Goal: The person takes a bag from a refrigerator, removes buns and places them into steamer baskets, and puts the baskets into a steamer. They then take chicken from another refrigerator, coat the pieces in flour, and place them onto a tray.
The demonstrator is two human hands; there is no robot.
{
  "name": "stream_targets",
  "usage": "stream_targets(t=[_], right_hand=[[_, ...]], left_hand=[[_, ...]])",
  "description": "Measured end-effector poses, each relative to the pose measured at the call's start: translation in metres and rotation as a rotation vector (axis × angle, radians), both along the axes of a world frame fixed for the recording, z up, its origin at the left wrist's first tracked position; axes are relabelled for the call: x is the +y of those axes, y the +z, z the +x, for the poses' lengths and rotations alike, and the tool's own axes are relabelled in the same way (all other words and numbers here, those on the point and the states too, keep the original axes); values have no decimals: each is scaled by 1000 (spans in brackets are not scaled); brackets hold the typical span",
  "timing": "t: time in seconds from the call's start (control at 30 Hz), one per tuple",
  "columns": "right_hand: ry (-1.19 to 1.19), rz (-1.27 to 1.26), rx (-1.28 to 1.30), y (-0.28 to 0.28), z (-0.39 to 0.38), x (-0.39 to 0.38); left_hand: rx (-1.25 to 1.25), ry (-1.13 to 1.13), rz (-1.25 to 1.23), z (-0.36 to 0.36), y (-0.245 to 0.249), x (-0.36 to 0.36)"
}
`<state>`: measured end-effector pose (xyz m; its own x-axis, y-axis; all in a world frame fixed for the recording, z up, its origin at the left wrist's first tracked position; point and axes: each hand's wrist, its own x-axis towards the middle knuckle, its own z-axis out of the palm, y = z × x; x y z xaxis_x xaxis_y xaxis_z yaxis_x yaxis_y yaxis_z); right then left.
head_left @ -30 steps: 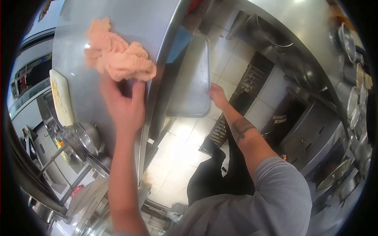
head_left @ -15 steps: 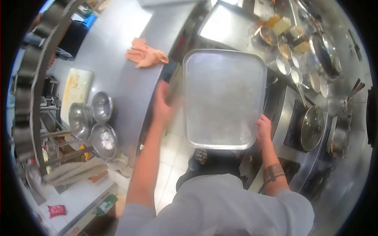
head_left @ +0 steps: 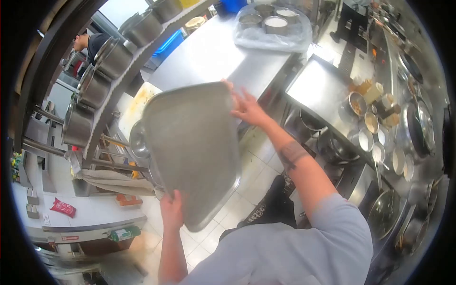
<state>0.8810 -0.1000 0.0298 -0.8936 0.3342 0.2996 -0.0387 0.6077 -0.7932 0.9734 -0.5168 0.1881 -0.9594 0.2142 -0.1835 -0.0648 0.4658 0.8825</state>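
Observation:
A shallow rectangular metal tray (head_left: 194,137) with rounded corners is held up and tilted in front of me. My left hand (head_left: 172,211) grips its lower left edge, thumb on the face and the other fingers hidden behind. My right hand (head_left: 248,109) is at the tray's upper right edge, slightly blurred, its fingers stretched out and apart. A small bit of something orange-pink (head_left: 228,84) shows by the tray's top right corner, close to those fingertips. The steel worktable (head_left: 194,59) lies behind the tray, which partly covers a stained cutting board (head_left: 141,102) and a metal bowl (head_left: 137,137).
Pots line a shelf (head_left: 102,107) at left, with a person (head_left: 95,45) beyond it. Metal containers in clear plastic (head_left: 275,28) stand at the worktable's far end. A stove side with pans (head_left: 384,213) and small pots (head_left: 365,140) runs along the right.
The view has turned left. The tray has swung left and tilted; my left hand, free before, now grips it. My right hand has left its lower right edge for the upper right one.

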Motion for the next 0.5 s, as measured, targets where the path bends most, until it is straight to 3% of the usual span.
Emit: stream_targets(t=[0.03,0.1,0.23,0.3,0.33,0.4,0.43,0.47,0.5], right_hand=[[20,-4,8,-4,-16,9],[229,464,-95,-36,-50,13],[307,443,-224,-35,-74,49],[-150,-517,-188,-1,-48,53],[-2,-1003,54,31,-19,46],[239,-1028,238,26,22,15],[304,-1030,352,64,35,-20],[227,-351,526,112,62,-37],[131,318,644,185,90,-60]], left_hand=[[8,20,-4,2,2,3],[-41,219,241,11,6,3],[20,316,356,27,20,28],[33,354,281,23,9,34],[63,359,328,13,1,46],[41,236,187,8,-11,68],[79,54,-10,6,4,97],[132,-146,-196,11,23,138],[143,-159,-182,13,29,156]])
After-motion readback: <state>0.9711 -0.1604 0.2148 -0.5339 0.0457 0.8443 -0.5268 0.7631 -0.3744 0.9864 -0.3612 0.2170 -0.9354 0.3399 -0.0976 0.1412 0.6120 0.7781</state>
